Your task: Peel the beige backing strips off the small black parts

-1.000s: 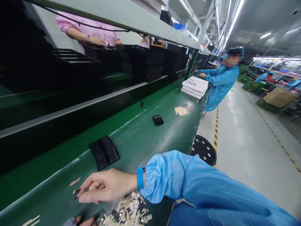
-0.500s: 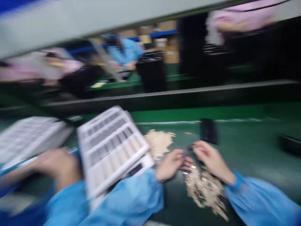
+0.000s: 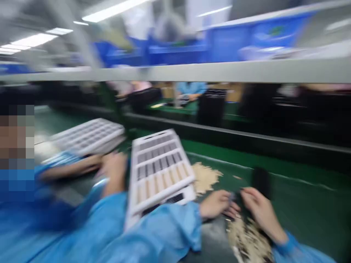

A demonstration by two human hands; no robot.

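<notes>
My left hand [image 3: 215, 204] is closed, its fingertips pinching a small dark piece [image 3: 232, 197] too blurred to identify. Close by on the right, my right hand [image 3: 263, 213] has its thumb and fingers pressed together; what sits in that pinch is too small to make out. Under the hands lies a loose heap of beige and dark strips [image 3: 248, 239]. A second heap of plain beige strips [image 3: 205, 178] is just beyond my left hand. Left of it, a white compartmented tray [image 3: 161, 195] holds rows of dark and beige pieces, on top of another white tray [image 3: 189, 193].
A black block [image 3: 261, 181] stands behind my right hand on the green table [image 3: 309, 215]. At left, a co-worker's blurred hands [image 3: 113, 166] are near another white tray [image 3: 85, 140]. A shelf [image 3: 175, 74] with blue bins [image 3: 227, 44] runs overhead; people sit across the way.
The view has tilted up and swung left, bringing the shelf, bins and neighbouring co-worker into sight. My hands keep much the same pinched pose close together; the tray and heaps appear farther right.
</notes>
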